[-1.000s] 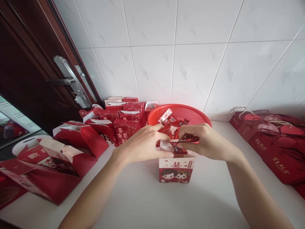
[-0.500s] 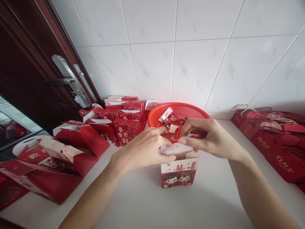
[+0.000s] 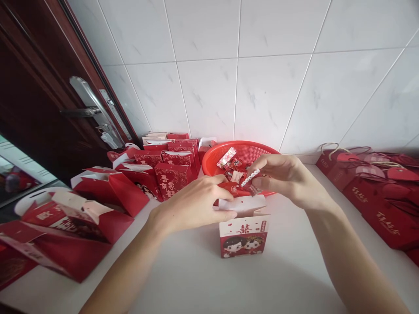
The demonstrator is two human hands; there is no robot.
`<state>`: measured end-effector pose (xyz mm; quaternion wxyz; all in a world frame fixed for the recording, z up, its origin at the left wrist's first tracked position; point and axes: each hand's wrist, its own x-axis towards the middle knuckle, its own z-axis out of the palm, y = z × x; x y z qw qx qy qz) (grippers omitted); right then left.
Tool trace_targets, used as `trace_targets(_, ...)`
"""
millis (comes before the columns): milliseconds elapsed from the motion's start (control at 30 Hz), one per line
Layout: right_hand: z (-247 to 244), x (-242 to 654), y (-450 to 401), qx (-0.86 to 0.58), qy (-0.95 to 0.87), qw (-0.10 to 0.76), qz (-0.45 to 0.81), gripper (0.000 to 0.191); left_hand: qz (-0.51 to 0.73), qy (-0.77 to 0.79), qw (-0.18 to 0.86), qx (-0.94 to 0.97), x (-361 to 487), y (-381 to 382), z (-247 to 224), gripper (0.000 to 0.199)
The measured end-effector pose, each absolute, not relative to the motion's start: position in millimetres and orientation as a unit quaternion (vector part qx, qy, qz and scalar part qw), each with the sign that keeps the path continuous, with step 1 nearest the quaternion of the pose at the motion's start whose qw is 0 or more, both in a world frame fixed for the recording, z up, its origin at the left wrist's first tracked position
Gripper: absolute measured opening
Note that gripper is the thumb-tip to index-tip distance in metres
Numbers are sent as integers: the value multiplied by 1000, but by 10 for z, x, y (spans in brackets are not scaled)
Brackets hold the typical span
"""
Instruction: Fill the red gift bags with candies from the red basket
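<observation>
In the middle of the white tabletop stands an open red-and-white paper gift box [image 3: 242, 246] with two cartoon faces on its front. My left hand [image 3: 199, 200] grips its upper left edge, thumb in front and fingers behind. Just behind the box and to the right, my right hand [image 3: 281, 179] pinches a small wrapped candy [image 3: 250, 177] whose visible edge is white with dark dots. That hand hovers over the front of a red plastic basket [image 3: 212, 153]. Inside the basket lie several wrapped candies [image 3: 236, 164], partly hidden by my fingers.
Rows of red gift boxes [image 3: 173, 178] and open red boxes [image 3: 111, 187] fill the left side. Red gift bags with cord handles [image 3: 363, 196] line the right. A tiled wall [image 3: 206, 96] closes off the back; a dark door [image 3: 39, 78] stands at left.
My right hand has moved up and slightly left, from above the box opening to over the basket. The dotted edge of the candy now shows. My left hand keeps its grip on the box.
</observation>
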<state>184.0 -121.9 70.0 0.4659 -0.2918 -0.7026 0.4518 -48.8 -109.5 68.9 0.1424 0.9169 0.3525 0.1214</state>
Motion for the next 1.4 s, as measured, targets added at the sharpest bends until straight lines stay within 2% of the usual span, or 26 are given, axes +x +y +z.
trace_targets(333, 723, 1811, -1271, -328, -792, 358, 370, 6, 103, 384, 136, 907, -493, -1117, 680, 28)
trace_targets(500, 742, 1805, -1314, -347, -828, 276, 344, 4, 76, 393, 148, 905, -497, -1127, 707, 22)
trace_targets(733, 731, 1823, -1298, -345, -830, 311, 308, 5, 66, 359, 157, 918, -496, -1133, 733, 32)
trace_targets(867, 729, 1806, -1285, -345, -826, 326, 305, 8, 194, 328, 118, 917, -548, -1100, 706, 33)
trace_targets(1000, 687, 1815, -1233, -378, -776, 417, 284, 21, 338, 292, 96, 890, -574, -1054, 677, 33)
trace_targets(1100, 647, 1837, -1190, -396, -728, 491, 269, 33, 390, 272, 99, 874, -540, -1028, 637, 34)
trace_targets(1200, 655, 1833, -1191, -368, -735, 494, 285, 44, 424, 240, 114, 866, -479, -1013, 583, 42)
trace_targets(1333, 714, 1827, -1232, -358, -762, 465, 274, 24, 423, 236, 144, 863, -430, -1034, 576, 58)
trace_targets(1400, 734, 1866, -1234, -379, -744, 488, 255, 20, 427, 251, 137, 858, -444, -1073, 623, 48)
